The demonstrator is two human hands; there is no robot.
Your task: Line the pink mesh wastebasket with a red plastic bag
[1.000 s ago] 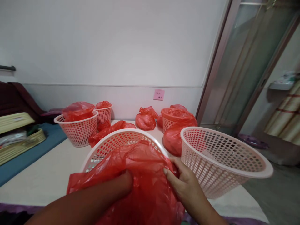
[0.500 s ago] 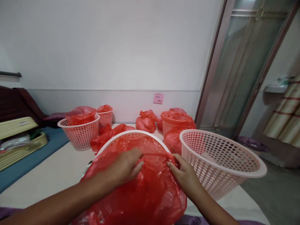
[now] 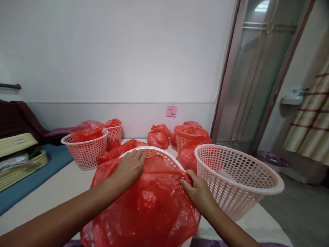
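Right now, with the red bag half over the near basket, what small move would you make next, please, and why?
Probably draw the red bag over the far rim of the near basket, which is bare beyond the left hand; the right hand already pinches the bag's edge.

Your left hand [image 3: 130, 168] is lying on the bag [image 3: 146, 206] | your right hand [image 3: 196, 190] is at its right | the empty basket [image 3: 239, 180] is sitting right of it | small baskets [image 3: 86, 152] are sitting behind

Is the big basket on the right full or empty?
Nearly empty. The basket tilts toward the camera, and its holed inside wall shows bare; only something small and pale lies at the bottom. No red bag lines it.
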